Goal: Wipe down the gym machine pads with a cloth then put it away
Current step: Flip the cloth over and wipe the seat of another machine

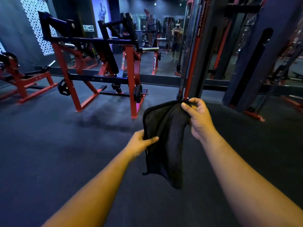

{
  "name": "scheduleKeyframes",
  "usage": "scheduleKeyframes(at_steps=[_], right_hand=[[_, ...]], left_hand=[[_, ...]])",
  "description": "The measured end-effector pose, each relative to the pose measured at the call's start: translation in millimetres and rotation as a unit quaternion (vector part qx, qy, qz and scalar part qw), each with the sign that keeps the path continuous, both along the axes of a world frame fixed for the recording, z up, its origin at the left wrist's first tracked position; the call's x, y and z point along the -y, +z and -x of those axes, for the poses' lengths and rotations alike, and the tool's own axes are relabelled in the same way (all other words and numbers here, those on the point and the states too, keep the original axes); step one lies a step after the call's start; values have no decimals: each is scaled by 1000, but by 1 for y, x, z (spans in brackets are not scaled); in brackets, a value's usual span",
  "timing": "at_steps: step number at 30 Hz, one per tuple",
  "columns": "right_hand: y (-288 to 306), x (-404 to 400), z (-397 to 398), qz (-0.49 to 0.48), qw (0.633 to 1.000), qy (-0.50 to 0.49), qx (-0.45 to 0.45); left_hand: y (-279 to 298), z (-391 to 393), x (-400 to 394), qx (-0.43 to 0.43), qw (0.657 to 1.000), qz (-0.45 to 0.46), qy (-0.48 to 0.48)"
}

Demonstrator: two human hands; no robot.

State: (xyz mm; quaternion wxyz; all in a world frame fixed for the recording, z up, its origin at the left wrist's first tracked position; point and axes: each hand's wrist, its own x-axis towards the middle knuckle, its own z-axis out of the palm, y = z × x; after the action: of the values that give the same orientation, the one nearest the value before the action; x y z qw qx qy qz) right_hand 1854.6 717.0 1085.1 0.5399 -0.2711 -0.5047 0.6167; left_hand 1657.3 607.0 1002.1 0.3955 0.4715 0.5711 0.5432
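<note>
Black cloth (164,128): your right hand (199,118) pinches its top edge at 1 o'clock; your left hand (141,143) fingers (152,139) grip its 9 o'clock edge.

Cloth (165,128) held between left hand (141,143) and right hand (199,118), above the floor (65,153); machine (98,66) ahead left, upright post (191,54) directly behind the cloth.

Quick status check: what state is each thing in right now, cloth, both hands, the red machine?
cloth: held up off the floor, draped, lower end hanging free
left hand: grips the cloth's left edge
right hand: pinches the cloth's top edge
red machine: untouched, weight plates loaded low
</note>
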Motion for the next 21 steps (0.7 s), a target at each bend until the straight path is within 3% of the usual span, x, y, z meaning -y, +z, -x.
scheduleKeyframes(at_steps=[3, 7, 9, 13, 16, 18, 21], right_hand=[[-31, -71, 5, 100, 994, 28, -29], [-110, -134, -1, 225, 943, 173, 171], [-125, -158, 5, 212, 939, 195, 187], [-107, -239, 29, 141, 977, 112, 114], [-90, -306, 47, 79, 983, 61, 155], [-89, -346, 64, 46, 982, 42, 178], [-93, -401, 101, 28, 982, 10, 188]], left_hand=[[-5, -2, -68, 102, 994, -6, 49], [-3, 3, -164, 188, 977, 25, 98], [-1, 8, -202, 164, 981, 43, 98], [10, 32, -270, 89, 991, 33, 97], [10, 65, -326, 16, 990, 41, 132], [7, 86, -365, 38, 982, 64, 175], [0, 114, -422, 139, 958, 121, 221]])
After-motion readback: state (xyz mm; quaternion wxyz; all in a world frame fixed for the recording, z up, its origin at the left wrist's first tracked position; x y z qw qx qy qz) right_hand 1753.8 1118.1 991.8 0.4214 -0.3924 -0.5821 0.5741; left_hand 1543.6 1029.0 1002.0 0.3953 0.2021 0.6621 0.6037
